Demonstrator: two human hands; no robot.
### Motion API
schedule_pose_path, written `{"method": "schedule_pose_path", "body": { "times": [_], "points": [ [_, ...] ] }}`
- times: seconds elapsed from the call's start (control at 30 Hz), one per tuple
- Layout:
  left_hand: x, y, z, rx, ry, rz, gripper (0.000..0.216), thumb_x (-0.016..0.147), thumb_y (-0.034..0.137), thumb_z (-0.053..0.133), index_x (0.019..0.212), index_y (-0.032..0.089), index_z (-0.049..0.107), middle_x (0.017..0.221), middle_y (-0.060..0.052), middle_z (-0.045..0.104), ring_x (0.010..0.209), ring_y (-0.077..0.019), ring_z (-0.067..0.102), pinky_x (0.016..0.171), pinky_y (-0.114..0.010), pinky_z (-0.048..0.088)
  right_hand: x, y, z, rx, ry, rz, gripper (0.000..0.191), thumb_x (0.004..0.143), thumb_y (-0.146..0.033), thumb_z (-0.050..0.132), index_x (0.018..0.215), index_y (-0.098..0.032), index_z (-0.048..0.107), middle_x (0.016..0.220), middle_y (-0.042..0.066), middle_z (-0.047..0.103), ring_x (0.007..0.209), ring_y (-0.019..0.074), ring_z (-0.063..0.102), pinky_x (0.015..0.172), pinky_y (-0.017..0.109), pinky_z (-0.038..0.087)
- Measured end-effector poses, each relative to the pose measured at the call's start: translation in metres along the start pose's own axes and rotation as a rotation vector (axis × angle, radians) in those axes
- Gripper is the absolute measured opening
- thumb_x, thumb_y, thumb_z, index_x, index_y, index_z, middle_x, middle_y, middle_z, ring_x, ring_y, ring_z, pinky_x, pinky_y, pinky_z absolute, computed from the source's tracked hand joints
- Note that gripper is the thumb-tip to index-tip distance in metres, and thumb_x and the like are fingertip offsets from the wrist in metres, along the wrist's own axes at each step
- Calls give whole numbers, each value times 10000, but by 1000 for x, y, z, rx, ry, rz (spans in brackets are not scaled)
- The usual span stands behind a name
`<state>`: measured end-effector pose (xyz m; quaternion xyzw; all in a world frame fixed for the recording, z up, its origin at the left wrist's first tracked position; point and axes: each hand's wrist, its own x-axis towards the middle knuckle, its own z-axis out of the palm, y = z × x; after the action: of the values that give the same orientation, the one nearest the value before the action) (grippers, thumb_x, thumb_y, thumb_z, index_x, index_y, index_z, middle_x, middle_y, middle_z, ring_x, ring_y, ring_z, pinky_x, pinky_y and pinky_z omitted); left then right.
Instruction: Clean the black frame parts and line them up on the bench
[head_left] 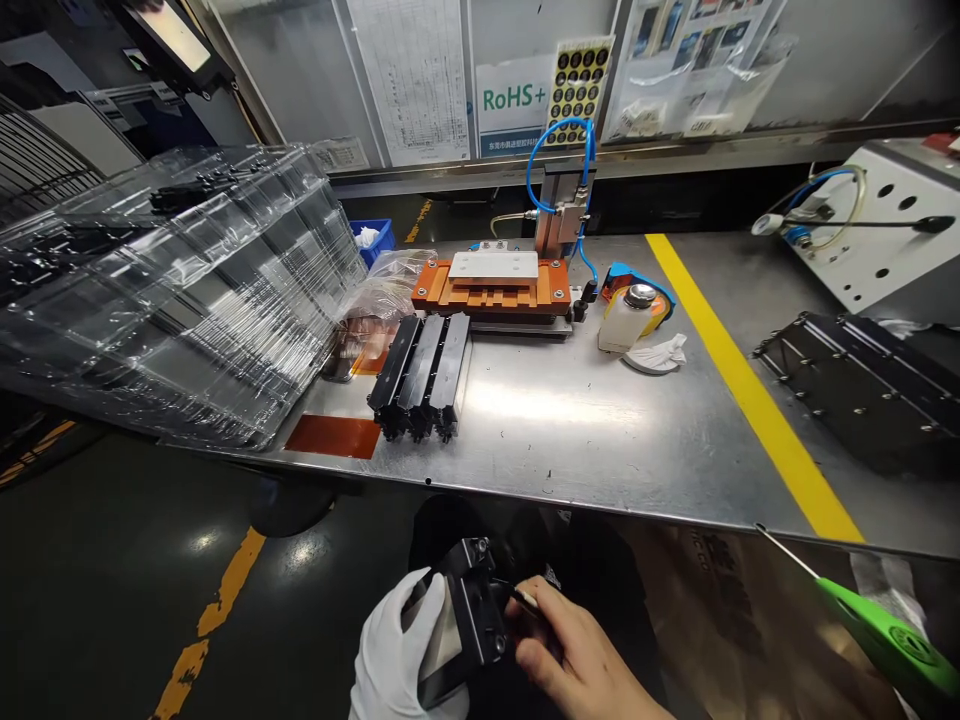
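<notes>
My left hand (394, 640), in a white glove, grips a black plastic part (478, 610) with a pale flat face, below the table's front edge. My bare right hand (574, 650) is closed at the right side of that part. Its thumb and fingers pinch something thin and dark, mostly hidden, whose kind I cannot make out. On the table beyond my hands, several long black plastic parts (424, 370) lie side by side. Behind them stands an orange fixture (491, 290) with a white plate (495, 266) on top.
Stacked clear plastic trays (247, 290) lean at the left. A white bottle (626, 318) and a white cloth (660, 355) stand right of the fixture. Yellow tape (742, 380) crosses the metal table (600, 430). A green-handled screwdriver (885, 630) juts in at the lower right.
</notes>
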<state>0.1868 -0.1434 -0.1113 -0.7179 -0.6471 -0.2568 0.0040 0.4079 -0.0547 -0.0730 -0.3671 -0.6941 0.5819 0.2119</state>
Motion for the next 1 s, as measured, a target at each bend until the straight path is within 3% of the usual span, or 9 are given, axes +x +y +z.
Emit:
{"method": "schedule_pose_path", "body": {
  "times": [0.07,0.23,0.3,0.4,0.5,0.6,0.7,0.87,1.0],
  "points": [
    [-3,-7,6,28,-21,44,787,745,226,675,1458,197,343,1215,-171,601,1058,-316,662,849,-429,593,3,4,4,-37,52,-39,540,887,-758,420,835,-242,568,776,-7,569,668,161,523,610,261,416],
    [-7,-11,13,85,48,37,810,714,182,642,1468,206,346,1235,-168,576,1040,-313,657,832,-445,596,5,15,10,-200,136,-196,588,918,-707,432,607,-220,536,570,-11,529,562,153,488,557,284,356],
    [-5,-9,4,82,16,4,814,693,175,645,1455,228,360,1260,-154,559,1063,-310,640,847,-446,587,3,18,9,-97,134,-115,556,924,-710,412,716,-227,590,659,2,599,611,162,542,591,277,410],
    [2,-9,-14,167,-51,-54,836,676,169,645,1459,219,355,1299,-149,550,1106,-316,609,888,-469,561,-1,22,6,60,100,147,494,989,-633,331,964,-239,628,841,15,653,765,174,615,719,267,478],
    [10,-13,-28,252,-152,-87,865,656,98,637,1460,211,340,1291,-129,587,1101,-295,602,927,-469,527,-4,27,8,148,-38,288,498,999,-609,338,1008,-223,653,755,6,662,715,168,644,701,259,494],
    [18,-15,-35,330,-289,-52,793,689,31,602,1428,209,377,1272,-108,616,1075,-270,600,928,-460,498,-5,32,17,245,-173,373,532,976,-642,369,1032,-194,651,611,-6,673,522,145,631,548,234,470],
    [24,-14,-35,396,-393,2,751,730,-26,523,1434,189,377,1264,-101,625,1065,-261,594,922,-464,475,-5,33,27,211,-215,420,515,980,-624,366,940,-192,642,535,-18,653,415,115,576,457,200,411],
    [28,-12,-34,454,-484,10,751,741,-37,469,1452,192,387,1281,-96,614,1085,-277,575,931,-475,458,-4,35,35,51,-187,431,466,992,-557,360,861,-207,638,491,-29,634,389,107,566,471,195,418],
    [31,-8,-33,470,-527,7,766,731,-50,456,1456,190,407,1298,-97,613,1105,-281,570,950,-479,463,-8,48,46,125,-158,479,533,967,-617,348,932,-190,665,467,-21,620,402,122,567,492,217,431]
  ]
}}
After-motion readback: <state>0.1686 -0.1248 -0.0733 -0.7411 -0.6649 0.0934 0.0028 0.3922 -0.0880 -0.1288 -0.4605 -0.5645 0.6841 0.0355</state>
